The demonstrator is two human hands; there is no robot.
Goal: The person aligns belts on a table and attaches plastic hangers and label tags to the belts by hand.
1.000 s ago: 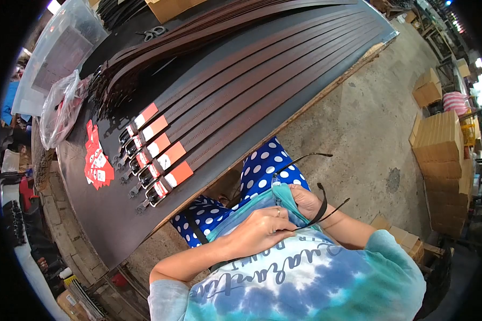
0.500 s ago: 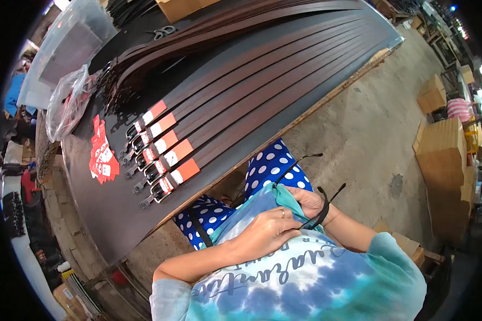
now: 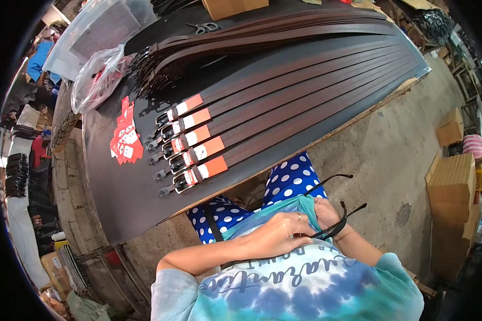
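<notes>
My left hand (image 3: 284,234), with a ring on one finger, is closed at my lap around the near part of black-framed eyeglasses (image 3: 334,229). My right hand (image 3: 326,213) is closed on the bunched hem of the tie-dye shirt (image 3: 303,207), which wraps part of the eyeglasses. The temples stick out to the right; the lenses are mostly hidden by cloth and fingers. Beyond my hands, several dark brown belts (image 3: 305,99) lie side by side on the table, with buckles (image 3: 186,181) at the left and red-and-white tags (image 3: 214,167) around them.
A pile of red tags (image 3: 127,140) lies on the dark table (image 3: 118,206), left of the buckles. Behind are a bundle of belts (image 3: 241,40), scissors (image 3: 203,28), a plastic bag (image 3: 97,80) and a clear bin (image 3: 99,37). Cardboard boxes (image 3: 451,187) stand on the floor at right.
The view has shifted, so the table and belts appear farther right. Both hands stay at the shirt hem with the eyeglasses, whose temples have tilted slightly.
</notes>
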